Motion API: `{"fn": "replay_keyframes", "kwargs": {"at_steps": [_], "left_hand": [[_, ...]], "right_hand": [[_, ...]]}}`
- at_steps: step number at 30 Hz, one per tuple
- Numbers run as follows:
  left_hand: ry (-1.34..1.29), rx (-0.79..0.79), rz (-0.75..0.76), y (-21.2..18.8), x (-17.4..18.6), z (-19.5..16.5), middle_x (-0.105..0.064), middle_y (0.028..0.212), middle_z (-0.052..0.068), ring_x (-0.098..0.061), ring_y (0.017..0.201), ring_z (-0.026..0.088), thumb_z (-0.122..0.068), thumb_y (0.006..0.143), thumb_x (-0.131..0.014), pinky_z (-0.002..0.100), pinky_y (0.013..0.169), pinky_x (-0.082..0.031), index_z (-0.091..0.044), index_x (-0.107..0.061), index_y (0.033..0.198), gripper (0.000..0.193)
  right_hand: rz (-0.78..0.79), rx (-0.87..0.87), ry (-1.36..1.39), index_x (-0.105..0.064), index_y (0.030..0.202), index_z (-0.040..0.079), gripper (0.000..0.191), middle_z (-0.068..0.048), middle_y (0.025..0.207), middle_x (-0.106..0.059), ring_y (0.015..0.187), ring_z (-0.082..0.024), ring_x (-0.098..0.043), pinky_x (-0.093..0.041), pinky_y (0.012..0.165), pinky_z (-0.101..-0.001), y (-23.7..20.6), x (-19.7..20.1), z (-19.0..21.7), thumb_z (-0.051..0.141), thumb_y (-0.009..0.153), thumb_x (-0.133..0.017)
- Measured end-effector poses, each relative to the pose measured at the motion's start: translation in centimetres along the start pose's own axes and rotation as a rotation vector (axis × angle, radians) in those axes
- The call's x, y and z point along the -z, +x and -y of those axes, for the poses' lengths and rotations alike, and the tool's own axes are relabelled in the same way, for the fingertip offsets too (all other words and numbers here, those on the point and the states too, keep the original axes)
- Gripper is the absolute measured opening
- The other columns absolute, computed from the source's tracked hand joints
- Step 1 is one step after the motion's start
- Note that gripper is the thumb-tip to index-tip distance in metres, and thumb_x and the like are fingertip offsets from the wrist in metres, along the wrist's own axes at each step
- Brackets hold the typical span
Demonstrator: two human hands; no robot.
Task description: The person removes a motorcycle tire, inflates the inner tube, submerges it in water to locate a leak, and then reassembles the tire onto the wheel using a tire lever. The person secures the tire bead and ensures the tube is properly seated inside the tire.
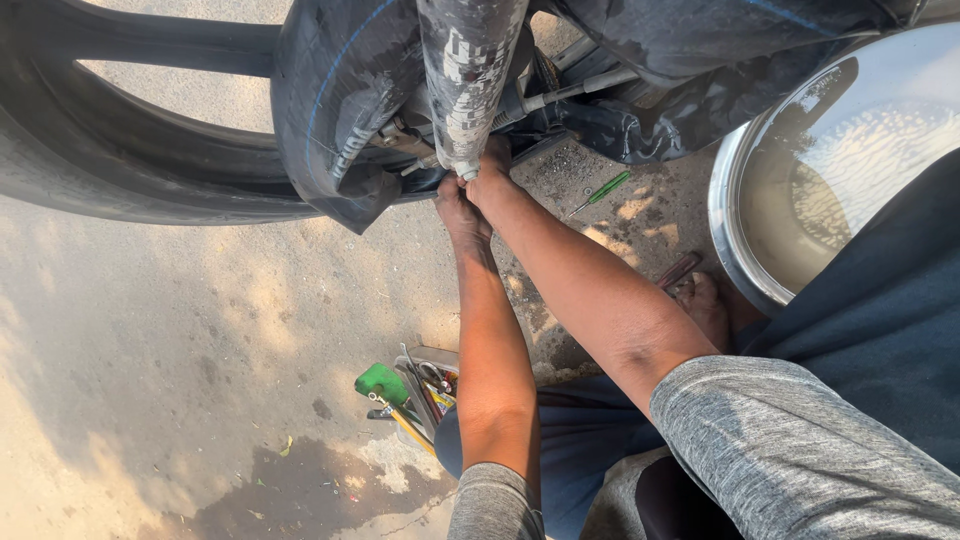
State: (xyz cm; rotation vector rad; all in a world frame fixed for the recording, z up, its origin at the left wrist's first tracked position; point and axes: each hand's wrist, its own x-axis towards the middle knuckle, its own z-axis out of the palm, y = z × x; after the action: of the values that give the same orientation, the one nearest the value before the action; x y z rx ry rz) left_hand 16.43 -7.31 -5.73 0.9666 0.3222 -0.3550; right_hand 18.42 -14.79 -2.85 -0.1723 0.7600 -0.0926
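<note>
Thing in hand: small grey metal end piece (466,171) at the bottom of a camouflage-patterned grey and white wrapped post (468,70), top centre of the view, just above the sandy ground.
Right hand (492,178): pressed against the end piece from the right, fingers curled towards it; whether clenched on it or only touching cannot be told, fingertips hidden.
Left hand (458,212): just below and left of the end piece, touching the right hand, fingers reaching up under a fold of rubber; grip cannot be told.
Around the hands: limp black rubber inner tube with a thin blue line (335,100), draped over the post's left side and hanging down to the hands.
Behind: silver metal rod with a coiled spring (560,95), running up to the right.
Far left: broad black rubber tyre (110,150), curving across the upper left.
Ground near hands: green-handled screwdriver (603,190), lying on gritty sand, right of the hands, apart from them.
Right edge: large round shiny steel basin with murky water (830,170).
Lower centre: small open tray of mixed hand tools (425,390) beside a bright green block (382,382), left of the left forearm.
Forearms: bare, with grey sleeves at the bottom edge.
</note>
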Motion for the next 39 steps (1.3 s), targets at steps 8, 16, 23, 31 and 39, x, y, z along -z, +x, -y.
{"fn": "replay_keyframes", "kwargs": {"at_steps": [8,16,23,31,39], "left_hand": [[0.038,0.005,0.053,0.4,-0.4,-0.5,-0.069,0.098,0.013,-0.067,0.089,0.023,-0.026,0.088,-0.066,0.039,0.084,-0.056,0.0,-0.064,0.094,0.026],[0.014,-0.008,0.13,-0.1,-1.3,-1.2,-0.069,0.123,0.016,-0.066,0.116,0.026,-0.025,0.087,-0.069,0.04,0.106,-0.051,0.008,-0.061,0.124,0.051],[0.026,0.028,0.181,0.0,-1.3,-1.6,-0.069,0.118,0.017,-0.066,0.111,0.029,-0.02,0.086,-0.068,0.043,0.104,-0.052,0.007,-0.061,0.115,0.04],[0.054,-0.034,0.091,-0.3,-1.8,-1.5,-0.067,0.111,0.01,-0.064,0.106,0.025,-0.021,0.09,-0.067,0.042,0.102,-0.053,0.001,-0.061,0.113,0.033],[0.597,0.11,-0.173,-3.8,0.8,-3.7,-0.054,0.145,0.024,-0.064,0.125,0.038,-0.049,0.089,-0.072,0.053,0.108,-0.041,-0.009,-0.011,0.157,0.1]], "right_hand": [[0.007,0.032,0.088,-0.066,0.103,0.004,0.023,-0.008,0.091,-0.068,0.078,-0.02,-0.068,-0.056,0.062,-0.0363,0.5,-0.1,-0.6,0.024,0.094,-0.061],[0.282,0.028,0.259,-0.065,0.111,0.006,0.036,-0.008,0.102,-0.07,0.093,-0.021,-0.07,-0.06,0.074,-0.0389,-0.6,0.8,1.2,0.037,0.092,-0.059],[0.25,-0.004,0.232,-0.063,0.116,0.013,0.053,-0.002,0.104,-0.068,0.093,-0.019,-0.066,-0.053,0.065,-0.0373,-1.3,1.1,1.4,0.059,0.091,-0.055],[0.183,-0.118,0.035,-0.061,0.11,0.009,0.043,-0.007,0.09,-0.068,0.074,-0.02,-0.067,-0.056,0.058,-0.0367,-2.2,1.1,1.7,0.047,0.098,-0.048],[0.431,-0.284,-1.671,-0.065,0.119,0.009,0.028,-0.005,0.099,-0.076,0.07,-0.015,-0.075,-0.062,0.06,-0.0342,-7.5,5.5,12.2,0.012,0.091,-0.061]]}}
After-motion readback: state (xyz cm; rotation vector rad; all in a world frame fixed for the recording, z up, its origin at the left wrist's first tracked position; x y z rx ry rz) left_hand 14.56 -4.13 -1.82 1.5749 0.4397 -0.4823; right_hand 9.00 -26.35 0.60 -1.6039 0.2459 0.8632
